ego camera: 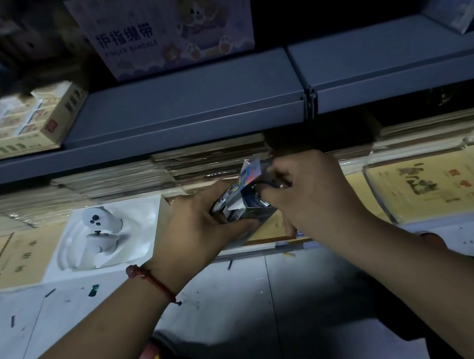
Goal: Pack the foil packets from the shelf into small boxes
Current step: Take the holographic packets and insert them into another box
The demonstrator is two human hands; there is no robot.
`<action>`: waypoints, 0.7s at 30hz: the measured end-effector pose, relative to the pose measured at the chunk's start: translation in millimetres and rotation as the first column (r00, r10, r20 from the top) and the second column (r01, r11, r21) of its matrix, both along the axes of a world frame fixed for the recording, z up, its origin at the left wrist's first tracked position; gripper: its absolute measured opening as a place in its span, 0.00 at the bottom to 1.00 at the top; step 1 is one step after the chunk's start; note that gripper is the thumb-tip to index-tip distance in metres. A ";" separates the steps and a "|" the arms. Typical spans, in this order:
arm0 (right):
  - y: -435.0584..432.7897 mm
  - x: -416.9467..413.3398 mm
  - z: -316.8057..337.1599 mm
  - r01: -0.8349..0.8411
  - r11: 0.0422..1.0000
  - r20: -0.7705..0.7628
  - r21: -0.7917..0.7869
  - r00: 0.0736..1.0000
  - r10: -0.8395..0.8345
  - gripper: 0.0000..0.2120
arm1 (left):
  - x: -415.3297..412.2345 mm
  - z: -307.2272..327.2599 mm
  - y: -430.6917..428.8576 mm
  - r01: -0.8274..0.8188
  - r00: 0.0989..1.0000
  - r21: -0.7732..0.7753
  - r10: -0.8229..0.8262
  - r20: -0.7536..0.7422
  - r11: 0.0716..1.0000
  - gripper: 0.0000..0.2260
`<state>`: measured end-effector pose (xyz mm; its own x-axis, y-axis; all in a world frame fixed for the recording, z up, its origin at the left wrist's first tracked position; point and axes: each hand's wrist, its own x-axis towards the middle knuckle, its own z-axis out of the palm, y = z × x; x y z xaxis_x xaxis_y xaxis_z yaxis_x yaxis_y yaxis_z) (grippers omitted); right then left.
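Between my hands, foil packets [226, 200] jut from the small box [257, 209] and may snag on its raised flap [251, 170] and crumple if shoved crooked; my left hand [197, 226] grips the box from below, my right hand [313, 198] curled tight on its open end.

Worn on the head, looking forward and down from close above the left grip [199, 226] and right grip [313, 198], shelf [193, 102] just beyond them.
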<state>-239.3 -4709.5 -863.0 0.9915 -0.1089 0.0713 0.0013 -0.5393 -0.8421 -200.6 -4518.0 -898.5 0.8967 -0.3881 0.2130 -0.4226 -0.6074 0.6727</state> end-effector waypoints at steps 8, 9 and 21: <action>-4.0 -2.4 1.0 0.044 0.999 -0.127 -0.010 0.991 -0.045 0.02 | -5.6 4.8 -11.3 0.024 0.998 -0.009 -0.024 -0.060 1.000 0.17; -6.4 -2.0 2.5 0.048 0.996 -0.191 0.074 0.981 -0.033 0.02 | -3.8 6.0 -11.8 0.032 0.997 -0.009 -0.033 -0.071 0.999 0.17; -14.5 -1.3 21.0 -0.193 0.929 -0.477 0.315 0.814 0.331 0.05 | 1.6 9.9 -17.5 0.104 0.992 0.043 -0.107 0.064 0.994 0.20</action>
